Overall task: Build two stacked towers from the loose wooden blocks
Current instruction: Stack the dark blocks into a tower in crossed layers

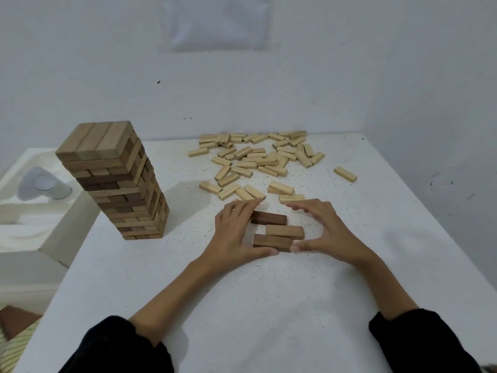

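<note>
Three brown blocks lie side by side on the white table [269, 305]: a dark one [270, 218] farthest, a lighter one [285, 231] in the middle, a mid-brown one [271, 241] nearest. My left hand [236, 232] cups their left ends, fingers against the far block and thumb tip by the near block. My right hand [322, 230] arches round the right side, its thumb tip touching the near block's right end. A tall finished tower [113, 181] of mixed brown blocks stands at the left. Loose pale blocks [255, 160] lie heaped at the back.
One pale block [345, 174] lies apart at the right of the heap. A white ledge with a clear disc [44, 183] sits lower, left of the table. The wall rises right behind the heap. The table's left edge runs close to the tower.
</note>
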